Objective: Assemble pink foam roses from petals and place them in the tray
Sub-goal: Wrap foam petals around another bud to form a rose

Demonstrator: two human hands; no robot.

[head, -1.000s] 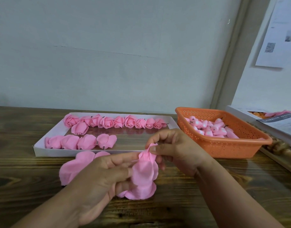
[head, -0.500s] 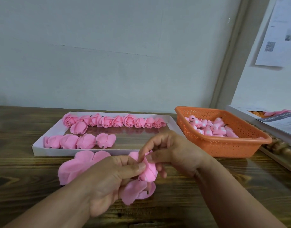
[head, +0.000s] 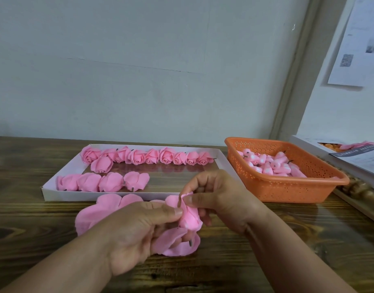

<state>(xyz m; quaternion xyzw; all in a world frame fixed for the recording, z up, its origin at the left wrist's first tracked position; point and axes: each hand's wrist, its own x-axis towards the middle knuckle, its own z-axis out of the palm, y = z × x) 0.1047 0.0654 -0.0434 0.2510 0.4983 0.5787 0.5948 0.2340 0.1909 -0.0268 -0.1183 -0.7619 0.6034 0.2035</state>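
Rose-in-progress [head: 189, 216], a pink foam bud with petals being wrapped round it, sat between both hands just above the wooden worktop [head: 266, 261], in front of the white tray [head: 55, 192]. The left hand [head: 137, 235] gripped the bud from the side, its thumb pressed flat against the wrapped petal, apparently to keep the layer from springing open. The right hand [head: 220, 199] pinched the petal's upper edge between thumb and forefinger, the other fingers [head: 205, 218] curled behind the bud, a hold that looked meant to draw the foam snug round the core. Loose petals [head: 177, 244] hung beneath the bud, and a short dark stem [head: 190, 243] poked out among them, so the outer layers seemed not yet closed.

More flat petals [head: 101, 210] lay on the worktop just beside the left hand, within easy reach for the following layers. Finished roses [head: 137, 156] stood in a row along the tray's far side, with a second row [head: 101, 181] begun along the near side, leaving open floor to the right for the next bloom. An orange perforated basket [head: 287, 191] of bud cores [head: 270, 164] sat to the right of the tray, close to the right hand, likely placed there as the supply. Papers [head: 363, 159] lay at the far right edge.
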